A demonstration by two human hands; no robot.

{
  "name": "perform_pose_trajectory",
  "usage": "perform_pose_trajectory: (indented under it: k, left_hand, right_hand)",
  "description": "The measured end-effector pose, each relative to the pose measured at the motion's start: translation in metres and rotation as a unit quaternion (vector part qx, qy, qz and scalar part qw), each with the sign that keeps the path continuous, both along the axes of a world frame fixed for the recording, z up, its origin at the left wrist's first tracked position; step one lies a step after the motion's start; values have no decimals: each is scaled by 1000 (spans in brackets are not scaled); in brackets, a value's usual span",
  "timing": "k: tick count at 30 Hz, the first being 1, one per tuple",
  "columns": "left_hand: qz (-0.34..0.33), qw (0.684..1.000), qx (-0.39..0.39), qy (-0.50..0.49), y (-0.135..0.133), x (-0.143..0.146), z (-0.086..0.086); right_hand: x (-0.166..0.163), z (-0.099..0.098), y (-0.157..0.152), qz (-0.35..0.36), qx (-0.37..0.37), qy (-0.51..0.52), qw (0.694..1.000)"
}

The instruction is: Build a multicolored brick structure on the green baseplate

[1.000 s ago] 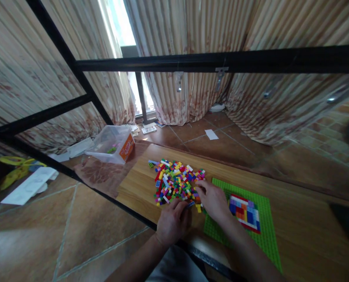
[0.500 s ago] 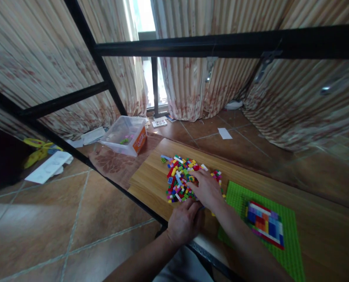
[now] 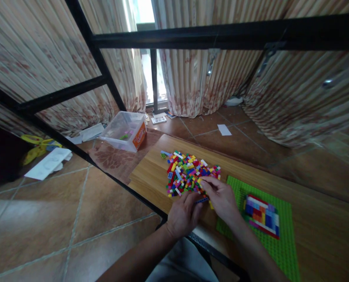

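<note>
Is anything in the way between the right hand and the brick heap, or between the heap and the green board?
Nothing visible separates the right hand from the brick heap. Between heap and green board, only that hand itself reaches across, on the near side.

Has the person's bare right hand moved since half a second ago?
Yes. Against the flat green studded baseplate, the bare right hand has shifted rightward, closer to it, from over the middle of the multicoloured plastic brick pile toward the pile's right edge.
</note>
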State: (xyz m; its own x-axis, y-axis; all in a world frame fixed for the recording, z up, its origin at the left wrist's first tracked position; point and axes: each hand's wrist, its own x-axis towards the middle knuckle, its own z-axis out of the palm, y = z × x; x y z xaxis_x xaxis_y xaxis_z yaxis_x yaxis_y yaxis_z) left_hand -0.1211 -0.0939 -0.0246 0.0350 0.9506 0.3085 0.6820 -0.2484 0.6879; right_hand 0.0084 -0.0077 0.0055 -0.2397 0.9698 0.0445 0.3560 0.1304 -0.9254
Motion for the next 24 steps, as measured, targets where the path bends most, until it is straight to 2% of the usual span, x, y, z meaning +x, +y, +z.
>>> perform_pose_trajectory:
  k: [4,8,12,24]
  left_hand:
    - [15,999,2,-44,-2,-3,1]
    - [39,998,-5,-48,-2,-4,0]
    - [30,998,-7,-63,-1,-6,0]
    - [-7,995,-39,-88,1,-11,2]
  right_hand:
    - [3,0,-28,-6,-47,54,997]
    - [1,-2,-47,-2,1,50,999]
    - [-1,-6,-50,12,33,61,997]
    - [-9,-7,-51,-13,6,106,994]
